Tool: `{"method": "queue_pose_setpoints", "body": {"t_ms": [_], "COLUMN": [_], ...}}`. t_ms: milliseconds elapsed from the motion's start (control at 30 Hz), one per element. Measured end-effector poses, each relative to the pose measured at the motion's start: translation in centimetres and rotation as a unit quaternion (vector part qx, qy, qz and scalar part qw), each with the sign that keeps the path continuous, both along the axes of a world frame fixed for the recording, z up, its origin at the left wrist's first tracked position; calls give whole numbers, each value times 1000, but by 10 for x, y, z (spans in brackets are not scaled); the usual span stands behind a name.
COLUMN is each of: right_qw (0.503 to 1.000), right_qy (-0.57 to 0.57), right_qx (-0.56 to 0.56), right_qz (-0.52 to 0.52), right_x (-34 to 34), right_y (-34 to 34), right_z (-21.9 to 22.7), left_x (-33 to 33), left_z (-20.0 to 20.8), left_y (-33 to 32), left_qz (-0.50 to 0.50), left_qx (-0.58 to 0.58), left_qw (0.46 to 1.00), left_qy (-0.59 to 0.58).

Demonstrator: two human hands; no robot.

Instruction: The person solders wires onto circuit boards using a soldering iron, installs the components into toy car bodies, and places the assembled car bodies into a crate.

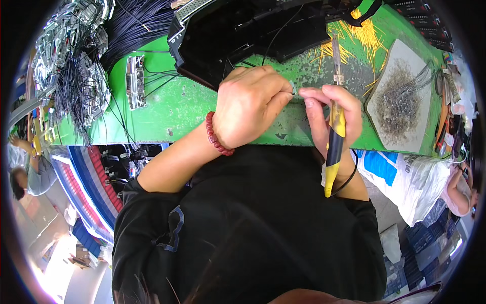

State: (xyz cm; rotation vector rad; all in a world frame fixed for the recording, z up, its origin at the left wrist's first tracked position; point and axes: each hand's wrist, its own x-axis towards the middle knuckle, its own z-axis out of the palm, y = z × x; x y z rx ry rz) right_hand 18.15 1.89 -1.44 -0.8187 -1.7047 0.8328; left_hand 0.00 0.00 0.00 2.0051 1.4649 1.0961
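My left hand [253,101], a red bead bracelet [216,136] at its wrist, is closed in a pinch over the green table [162,119]. A short dark end, which looks like a thin black wire [293,93], pokes from its fingertips beside a tiny pale piece. Facing it, my right hand [336,109] grips a yellow and black soldering iron [335,139], its metal shaft pointing away from me. The right thumb and forefinger reach toward the left fingertips. Just beyond my hands lies a large black plastic housing [223,43] with thin wires.
Metallic strips with black wires [76,66] are heaped at left, near a bundle of black wires [136,25]. One wired strip [135,82] lies alone. Yellow wires [367,38] spread at far right, beside a pale board [387,114] with dark residue. Other people are at both edges.
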Motion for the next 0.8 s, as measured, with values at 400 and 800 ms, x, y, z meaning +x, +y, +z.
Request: {"method": "queue_pose_setpoints", "body": {"t_ms": [400, 800], "right_qw": [993, 999], "right_qy": [-19, -6], "right_qx": [117, 45], "right_qz": [-27, 6], "right_x": [-2, -1], "right_y": [8, 1], "right_z": [-3, -3], "left_x": [1, 0], "left_z": [6, 10], "left_y": [2, 2], "left_qz": [8, 30], "left_qx": [-13, -52], "left_qw": [1000, 997], "left_qy": [-11, -47]}}
